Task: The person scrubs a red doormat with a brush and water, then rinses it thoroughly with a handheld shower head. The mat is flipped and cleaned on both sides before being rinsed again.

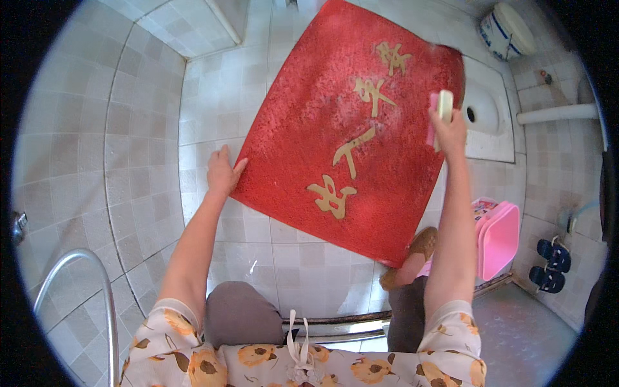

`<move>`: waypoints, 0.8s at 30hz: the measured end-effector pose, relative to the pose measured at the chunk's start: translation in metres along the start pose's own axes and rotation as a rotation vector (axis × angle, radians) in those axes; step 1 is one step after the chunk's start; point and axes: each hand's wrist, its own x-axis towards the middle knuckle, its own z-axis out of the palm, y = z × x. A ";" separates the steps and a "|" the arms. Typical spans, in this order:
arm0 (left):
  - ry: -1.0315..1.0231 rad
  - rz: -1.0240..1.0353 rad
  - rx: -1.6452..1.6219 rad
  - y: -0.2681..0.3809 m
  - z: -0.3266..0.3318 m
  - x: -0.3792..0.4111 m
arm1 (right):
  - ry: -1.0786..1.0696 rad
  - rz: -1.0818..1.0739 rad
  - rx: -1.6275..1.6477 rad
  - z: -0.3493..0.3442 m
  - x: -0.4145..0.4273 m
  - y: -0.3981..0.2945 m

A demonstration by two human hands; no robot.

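A red doormat (285, 140) with golden characters lies at an angle on the tiled floor, its upper surface mottled with paler patches. At its left edge rests my left hand (225, 171); the thumb lies on the mat and the other fingers spread beyond the edge. My right hand (450, 133) grips a scrubbing brush (445, 104) with a cream back and what look like pink bristles, over the mat's right side. The brush stands on its side edge, and whether it touches the mat is hard to tell. My foot in a brown shoe (424, 242) is at the near right corner.
Beyond the mat's right side is a white squat toilet (488, 140), partly covered by the mat. A pink plastic bin (500, 237) stands near my right forearm. A white bucket (505, 31), wall-hung dark slippers (551, 263), a white pipe (556, 114) and a curved metal tube (109, 300) lie around.
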 end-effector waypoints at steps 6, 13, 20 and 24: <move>-0.272 -0.152 -0.165 0.018 0.015 0.005 | 0.202 -0.108 -0.184 0.063 -0.127 0.029; -0.382 -0.032 -0.027 0.012 0.008 0.020 | -0.515 -0.092 -0.201 0.162 -0.236 -0.122; -0.240 -0.016 0.016 0.002 0.012 -0.005 | -0.283 -0.590 -0.291 0.146 -0.229 -0.073; -0.133 0.010 0.005 0.015 0.034 -0.026 | -0.234 -0.011 -0.648 0.055 -0.216 0.006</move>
